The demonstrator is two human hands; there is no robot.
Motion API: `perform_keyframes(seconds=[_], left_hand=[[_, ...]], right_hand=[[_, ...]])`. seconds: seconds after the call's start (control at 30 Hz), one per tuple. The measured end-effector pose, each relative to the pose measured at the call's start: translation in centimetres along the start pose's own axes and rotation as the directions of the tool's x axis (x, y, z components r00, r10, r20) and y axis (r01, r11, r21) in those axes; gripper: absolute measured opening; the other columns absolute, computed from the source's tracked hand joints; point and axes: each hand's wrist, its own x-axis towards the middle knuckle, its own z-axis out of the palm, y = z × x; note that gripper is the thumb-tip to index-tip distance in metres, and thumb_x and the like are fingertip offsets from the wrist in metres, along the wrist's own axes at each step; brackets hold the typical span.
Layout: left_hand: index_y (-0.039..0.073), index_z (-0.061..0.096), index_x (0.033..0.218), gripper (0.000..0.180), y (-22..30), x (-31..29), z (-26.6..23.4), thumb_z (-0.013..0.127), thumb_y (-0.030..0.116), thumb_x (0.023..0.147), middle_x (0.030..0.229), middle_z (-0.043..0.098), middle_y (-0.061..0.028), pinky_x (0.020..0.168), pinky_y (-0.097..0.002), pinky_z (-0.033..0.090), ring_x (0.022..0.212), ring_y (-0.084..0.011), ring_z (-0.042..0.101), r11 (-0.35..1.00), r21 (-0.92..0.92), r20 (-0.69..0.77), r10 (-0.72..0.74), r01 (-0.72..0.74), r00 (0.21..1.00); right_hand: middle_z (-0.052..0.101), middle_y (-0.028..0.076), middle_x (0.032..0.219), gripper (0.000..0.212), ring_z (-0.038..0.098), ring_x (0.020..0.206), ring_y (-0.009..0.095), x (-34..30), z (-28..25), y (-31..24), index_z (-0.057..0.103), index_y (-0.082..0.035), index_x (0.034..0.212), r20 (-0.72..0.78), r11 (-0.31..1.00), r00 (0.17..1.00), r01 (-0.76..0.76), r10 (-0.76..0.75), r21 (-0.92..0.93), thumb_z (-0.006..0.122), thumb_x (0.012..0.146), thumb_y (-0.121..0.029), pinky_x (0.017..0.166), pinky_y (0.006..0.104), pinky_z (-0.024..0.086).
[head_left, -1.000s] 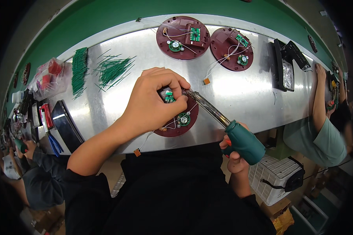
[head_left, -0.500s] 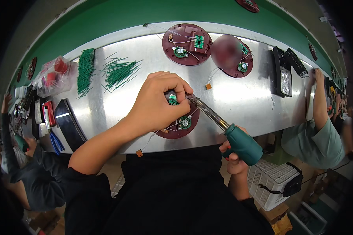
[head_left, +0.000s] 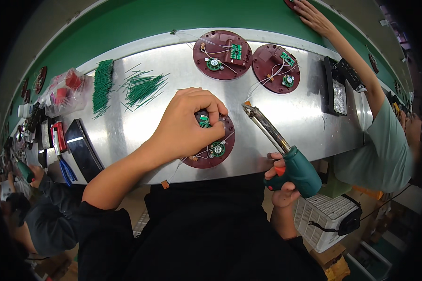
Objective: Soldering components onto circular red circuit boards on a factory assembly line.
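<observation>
My left hand (head_left: 185, 122) is bent over a round dark-red plastic disc (head_left: 208, 163) near the bench's front edge. Its thumb and forefinger come together above the disc; whatever is between them is hidden. Beside those fingers shows a green circuit board (head_left: 204, 121), and lower on the disc a small round green-rimmed part (head_left: 218, 150) with thin white wires. A small orange-brown connector (head_left: 165, 184) hangs on wires past the front edge. With my right hand (head_left: 283, 187) I grip a green soldering gun (head_left: 302, 171), a finger at its red trigger. Its tip points up and left, apart from the disc.
Two more wired discs (head_left: 222, 72) (head_left: 262, 61) lie farther back. Green wires (head_left: 145, 89) are spread to the left, near a bundle (head_left: 103, 86) and a plastic bag (head_left: 68, 93). Blue-handled pliers (head_left: 66, 171) and a black tray (head_left: 334, 86) flank the work. At right, a co-worker's arm (head_left: 351, 56) reaches across.
The soldering gun's tip has drawn away from my left fingers, to the right. My left hand stays over the disc. The co-worker's arm has stretched to the green surface at the back.
</observation>
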Motion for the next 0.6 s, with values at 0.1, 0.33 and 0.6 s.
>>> perform_keyframes(seconds=[0.1, 0.33, 0.6], left_hand=[[0.004, 0.057, 0.071, 0.018, -0.1, 0.0, -0.3, 0.075, 0.006, 0.075, 0.097, 0.076, -0.0072, 0.098, -0.0385, 0.048, 0.092, -0.023, 0.067, 1.0, -0.012, 0.025, -0.008, 0.009, 1.0], [0.003, 0.06, 0.074, 0.016, -0.1, -0.1, -0.5, 0.075, 0.007, 0.075, 0.093, 0.076, -0.0081, 0.095, -0.0417, 0.05, 0.088, -0.0284, 0.069, 0.993, 0.03, 0.016, 0.112, -0.113, 0.994], [0.001, 0.061, 0.078, 0.017, 1.4, -0.8, -2.2, 0.077, 0.006, 0.08, 0.106, 0.076, -0.012, 0.093, -0.0366, 0.053, 0.098, -0.0253, 0.07, 0.995, 0.093, 0.099, 0.023, -0.032, 0.995]], right_hand=[[0.074, 0.02, 0.103, 0.089, 0.071, 0.089, 0.024, 0.2, 0.3, 0.7, 0.064, 0.008, 0.12, -0.023, 0.996, 0.996, 0.087, -0.087, -0.021, 0.051, 0.098, -0.078, 0.092, 0.0439, 0.058], [0.074, 0.02, 0.102, 0.087, 0.071, 0.086, 0.023, 0.1, 0.2, -0.1, 0.064, 0.008, 0.119, -0.027, 0.998, 0.998, 0.059, -0.058, 0.002, 0.051, 0.099, -0.076, 0.094, 0.0469, 0.057], [0.072, 0.023, 0.116, 0.087, 0.067, 0.071, 0.016, 0.3, 0.2, -0.3, 0.064, 0.008, 0.117, -0.064, 0.996, 0.997, 0.057, -0.053, 0.062, 0.055, 0.098, -0.076, 0.066, 0.0294, 0.057]])
